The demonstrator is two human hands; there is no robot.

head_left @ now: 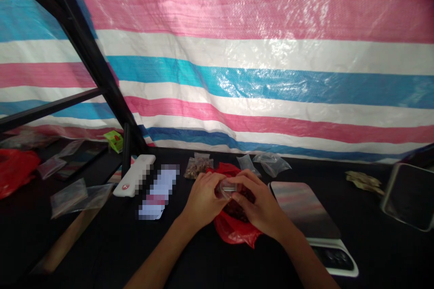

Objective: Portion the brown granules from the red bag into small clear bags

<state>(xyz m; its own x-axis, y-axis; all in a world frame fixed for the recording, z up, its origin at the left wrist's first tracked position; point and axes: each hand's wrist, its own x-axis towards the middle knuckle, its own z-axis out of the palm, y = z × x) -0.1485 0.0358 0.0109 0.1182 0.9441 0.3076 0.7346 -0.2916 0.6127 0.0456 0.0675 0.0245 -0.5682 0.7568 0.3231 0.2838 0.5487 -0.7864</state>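
My left hand (207, 198) and my right hand (258, 201) meet over an open red plastic bag (233, 232). Between their fingers is a small clear plastic container (228, 188); whether it is a cup or a pouch I cannot make out. Both hands have their fingers curled closed around it. Dark brown small pieces (235, 210) lie inside the red bag, partly covered by my hands. Just behind my left hand sits a clear zip bag (200, 165) filled with brownish bits. To the right of my right hand is a flat kitchen scale (305, 210) with a reflective top.
Clear plastic bags (273, 164) lie at the back. A white power bank (135, 175) and a blurred-out phone (159, 193) are left. Crumpled paper (364, 182) and a dark-screened device (408, 196) stand right. A black metal frame (81, 49) rises before the striped tarp (257, 81).
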